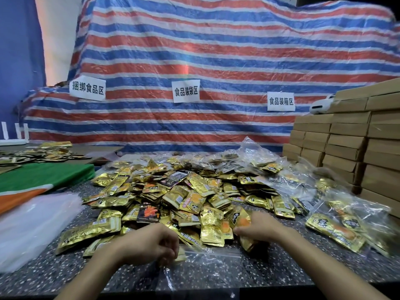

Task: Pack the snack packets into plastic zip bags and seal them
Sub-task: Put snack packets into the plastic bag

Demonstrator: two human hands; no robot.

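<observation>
Gold-foil snack packets [194, 191]: big loose heap on counter [65, 273], just beyond both hands; nearest ones touching the fingers.
Left hand [151, 243]: fingers curled, pinching edge of clear zip bag [207, 254].
Right hand [257, 228]: fingers curled round a few gold packets at near edge of heap; count not readable.
Zip bag position: flat on counter between the hands, running from left hand towards right, part trailing below left hand. Mouth open or sealed: cannot tell.
Black packet [148, 213]: odd one in heap, just beyond left hand.
Filled bags [346, 224]: clear plastic with gold packets inside, right of right hand; more beyond the heap.
Empty bags [32, 224]: cloudy stack of flat plastic, left of left hand.
Green-and-orange cloth [43, 176]: beyond the empty bags, far left.
Cardboard boxes [357, 148]: brown stack, far right, beyond the filled bags; white device [320, 106] on top.
Tarp [216, 61]: red, white and blue stripes, upright behind the heap; three white paper signs [186, 91] with printed characters stuck on it.
</observation>
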